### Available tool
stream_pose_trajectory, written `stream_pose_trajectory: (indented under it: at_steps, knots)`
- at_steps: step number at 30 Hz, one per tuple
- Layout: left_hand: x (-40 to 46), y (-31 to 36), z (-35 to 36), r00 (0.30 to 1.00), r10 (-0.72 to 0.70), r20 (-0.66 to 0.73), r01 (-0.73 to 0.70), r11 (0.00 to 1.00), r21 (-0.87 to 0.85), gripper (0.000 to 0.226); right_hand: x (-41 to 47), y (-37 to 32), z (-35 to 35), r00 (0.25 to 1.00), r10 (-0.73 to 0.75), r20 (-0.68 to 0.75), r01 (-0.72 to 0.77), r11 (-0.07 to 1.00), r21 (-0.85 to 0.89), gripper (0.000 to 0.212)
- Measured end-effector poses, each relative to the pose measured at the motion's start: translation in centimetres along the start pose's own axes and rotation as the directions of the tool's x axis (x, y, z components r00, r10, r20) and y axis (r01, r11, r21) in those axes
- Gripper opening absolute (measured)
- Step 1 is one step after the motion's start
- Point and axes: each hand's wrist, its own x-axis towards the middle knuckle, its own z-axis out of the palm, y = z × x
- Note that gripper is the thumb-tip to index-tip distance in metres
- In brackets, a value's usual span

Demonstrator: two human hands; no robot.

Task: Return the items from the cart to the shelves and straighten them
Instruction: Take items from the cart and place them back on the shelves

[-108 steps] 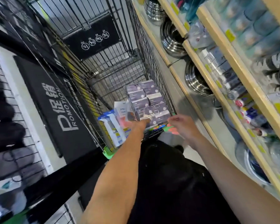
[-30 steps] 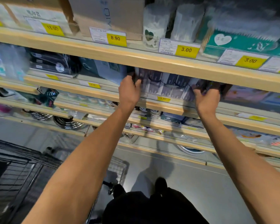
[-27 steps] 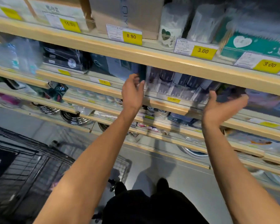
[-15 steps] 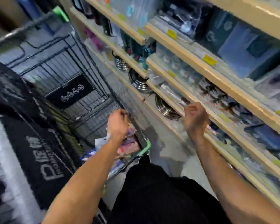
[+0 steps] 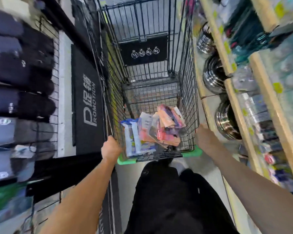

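Note:
A black wire cart [image 5: 186,92] stands straight in front of me, its near rim capped with green corners. At its near end lie several flat packets: a blue and white pack [image 5: 131,137] on the left and pink and orange packets [image 5: 167,127] on the right. My left hand [image 5: 110,147] is closed over the cart's near left corner. My right hand [image 5: 205,138] grips the near right corner of the rim. The wooden shelves [image 5: 233,97] with yellow price tags run along my right side.
Stacked steel bowls [image 5: 227,122] sit on the lowest shelf at the right. A black promotion board [image 5: 87,102] and a rack of dark folded clothes [image 5: 22,81] line the left. The far half of the cart holds nothing. My legs stand right behind the cart.
I turned away from the shelf, where both hands had been pressing boxes into a row. Both hands came down onto the cart's near corners. The purple boxes are no longer in the cart.

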Motion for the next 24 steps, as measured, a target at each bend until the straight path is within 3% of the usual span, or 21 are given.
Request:
stream_pose_trajectory:
  at_steps: [3,6,11,16,24]
  knots:
    - [1.2,0.4,0.0,0.999,0.029,-0.034,-0.026,0.998,0.065,0.029,0.2,0.6,1.3,0.992,-0.018,-0.127,0.008,0.997,-0.078,0.018]
    - [2.0,0.2,0.0,0.999,0.010,-0.036,-0.005,0.992,0.124,0.030,0.5,0.6,1.9,0.982,-0.001,-0.191,-0.005,1.000,-0.030,0.009]
    - [3.4,-0.9,0.4,0.999,-0.015,-0.053,0.019,0.997,0.076,0.025,1.0,1.0,3.0,0.957,0.063,-0.283,-0.037,0.995,0.096,0.019]
    - [1.8,-3.3,2.1,1.000,0.003,0.014,-0.003,1.000,-0.018,0.008,-1.6,2.5,5.5,0.962,0.122,-0.244,-0.104,0.991,0.084,0.012]
    - [-1.7,-9.9,5.6,0.991,0.055,0.120,-0.041,0.992,-0.120,0.019,-9.7,4.7,10.1,0.953,0.223,-0.207,-0.217,0.975,0.050,0.013]
